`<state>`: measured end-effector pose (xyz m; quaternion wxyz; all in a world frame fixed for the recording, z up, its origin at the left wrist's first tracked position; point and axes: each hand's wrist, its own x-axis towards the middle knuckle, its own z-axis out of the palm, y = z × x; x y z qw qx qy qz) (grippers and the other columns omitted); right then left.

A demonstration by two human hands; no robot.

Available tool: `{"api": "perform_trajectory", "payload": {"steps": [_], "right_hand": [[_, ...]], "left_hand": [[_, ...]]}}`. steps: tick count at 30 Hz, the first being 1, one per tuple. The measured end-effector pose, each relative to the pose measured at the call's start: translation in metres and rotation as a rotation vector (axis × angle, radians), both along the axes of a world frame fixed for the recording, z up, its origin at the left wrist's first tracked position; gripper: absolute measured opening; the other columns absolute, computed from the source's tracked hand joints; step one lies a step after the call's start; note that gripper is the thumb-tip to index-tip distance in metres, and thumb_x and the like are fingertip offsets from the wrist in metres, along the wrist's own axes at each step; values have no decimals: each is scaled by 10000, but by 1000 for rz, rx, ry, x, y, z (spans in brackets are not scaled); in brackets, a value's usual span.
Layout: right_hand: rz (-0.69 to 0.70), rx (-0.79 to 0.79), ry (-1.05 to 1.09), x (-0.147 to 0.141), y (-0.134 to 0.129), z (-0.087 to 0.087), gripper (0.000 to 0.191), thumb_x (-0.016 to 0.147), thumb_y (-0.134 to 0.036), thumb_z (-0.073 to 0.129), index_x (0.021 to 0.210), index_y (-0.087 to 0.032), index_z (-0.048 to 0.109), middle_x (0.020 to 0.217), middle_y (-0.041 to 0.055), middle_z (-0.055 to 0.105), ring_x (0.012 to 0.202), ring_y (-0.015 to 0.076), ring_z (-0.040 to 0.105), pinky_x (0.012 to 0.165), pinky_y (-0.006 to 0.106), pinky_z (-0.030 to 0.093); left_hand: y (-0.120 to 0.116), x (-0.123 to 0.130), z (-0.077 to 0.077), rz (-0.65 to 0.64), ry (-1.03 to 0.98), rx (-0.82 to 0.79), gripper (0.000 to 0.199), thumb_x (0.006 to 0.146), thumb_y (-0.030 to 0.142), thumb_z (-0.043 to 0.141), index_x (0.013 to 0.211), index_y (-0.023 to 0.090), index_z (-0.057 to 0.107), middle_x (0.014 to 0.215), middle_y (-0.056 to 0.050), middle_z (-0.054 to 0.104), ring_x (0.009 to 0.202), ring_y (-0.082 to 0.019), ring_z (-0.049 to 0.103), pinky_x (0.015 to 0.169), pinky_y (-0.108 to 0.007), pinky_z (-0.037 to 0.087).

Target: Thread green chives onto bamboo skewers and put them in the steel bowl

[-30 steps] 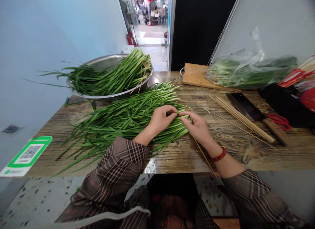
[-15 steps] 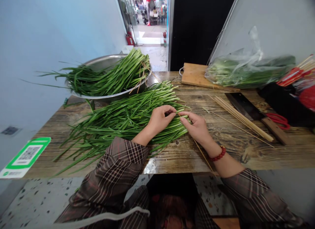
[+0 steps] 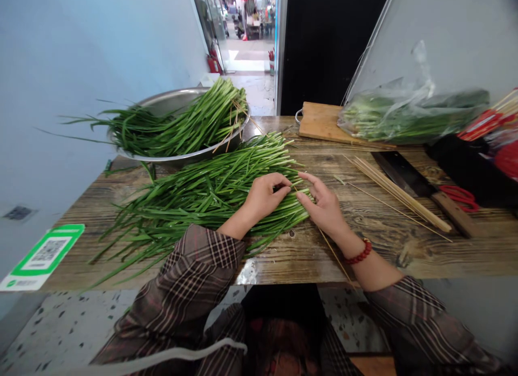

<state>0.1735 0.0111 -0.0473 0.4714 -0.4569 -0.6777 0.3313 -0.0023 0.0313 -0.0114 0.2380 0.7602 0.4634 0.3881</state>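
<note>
A wide heap of green garlic chives [image 3: 210,192] lies on the wooden table, pale stalk ends to the right. My left hand [image 3: 265,197] rests over the stalks, thumb and forefinger pinched at the upper end of a thin straw-coloured strip [image 3: 334,255]. The strip runs down past my right hand to the table's front edge. My right hand [image 3: 324,203] is beside the pale ends, thumb and forefinger apart, with no grip visible. Part of the strip is hidden beneath the right hand.
A steel basin [image 3: 182,159] holding more chives stands at the back left. To the right lie a bundle of straw-coloured strips [image 3: 399,192], a cleaver [image 3: 421,184], red-handled scissors [image 3: 461,198], a cutting board [image 3: 319,122] and bagged greens [image 3: 408,117].
My right forefinger has lifted and moved away from the thumb, opening the pinch near the left fingertips. My left hand has stayed almost still, and the chives look unchanged.
</note>
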Motion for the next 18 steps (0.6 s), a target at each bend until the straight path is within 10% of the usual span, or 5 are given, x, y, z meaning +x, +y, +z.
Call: {"api": "perform_trajectory", "payload": {"steps": [10,18], "right_hand": [[-2,-7,28,0,5,-7,174,847,-340,597,945,-206,546,856,25,631,759,162,616,705,293,469],[-15,-9,-98,1,6,-5,143,828,-315,584,912,-203,551,626,-61,452,534,106,402,547,248,324]], "left_hand": [[1,-5,1,-166,53,-42,183,860,226,567,797,152,723,810,-56,721,776,-162,654,728,-266,495],[19,-23,-6,53,235,59,184,854,155,549,944,159,709,935,-64,715,887,-181,649,851,-314,504]]}}
